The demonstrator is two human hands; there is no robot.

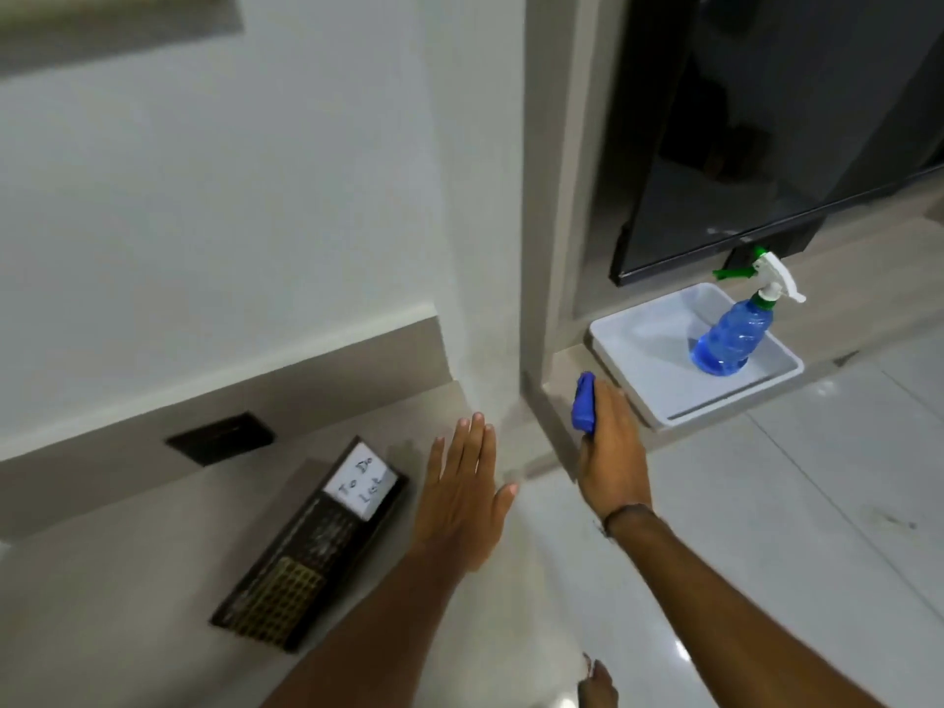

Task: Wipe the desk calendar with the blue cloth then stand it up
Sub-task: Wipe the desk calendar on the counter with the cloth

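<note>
Right hand [610, 452] grips the soft cloth [585, 403]; left hand [462, 495], open and empty, hovers beside the flat calendar [306, 546]. Light, stiff; lift by its long edges.

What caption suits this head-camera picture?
Right hand grips blue cloth beside the tray; open left hand nears the flat-lying desk calendar.

- blue cloth [585, 403]: soft fabric, matt
- tray [638, 380]: smooth white plastic
- spray bottle [728, 339]: clear blue glossy plastic
- floor [817, 503]: glossy polished tiles
</note>
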